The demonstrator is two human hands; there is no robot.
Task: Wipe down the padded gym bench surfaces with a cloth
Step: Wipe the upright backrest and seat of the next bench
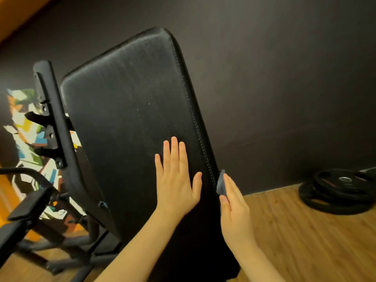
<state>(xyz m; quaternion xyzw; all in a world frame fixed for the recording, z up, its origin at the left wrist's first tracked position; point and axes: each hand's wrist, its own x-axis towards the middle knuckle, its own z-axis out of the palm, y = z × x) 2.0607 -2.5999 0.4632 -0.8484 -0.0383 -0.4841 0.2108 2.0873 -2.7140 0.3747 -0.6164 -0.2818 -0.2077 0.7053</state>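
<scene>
Right hand (234, 208): reaching up along the right edge of the bench pad (130, 123), fingers straight and pressed together, holding a small grey cloth (221, 183) flat against the pad's side, just beside the stitched seam. Most of the cloth lying hidden behind the fingers and the pad edge; only a folded corner showing above the fingertips.

Left hand (177, 180): resting palm-down on the lower front face of the pad, fingers straight and slightly spread, thumb angled out toward the seam. Holding nothing.

Bench pad: standing steeply inclined, filling the centre of the view, black upholstery catching faint streaks of light on the upper half, a line of pale stitching running down the right border.

Left of the pad: a black metal upright (55, 117) with bolted brackets rising just beside the pad's edge; lower down, further black frame tubes and a flat black pad (30, 204) reaching toward the near left corner.

Behind the frame: a multicoloured mural (18, 123) showing on the wall.

Far right: stacked black weight plates (337, 190) lying on the wooden floor (305, 241), well apart from the bench, touching the base of the dark wall (284, 78).
</scene>
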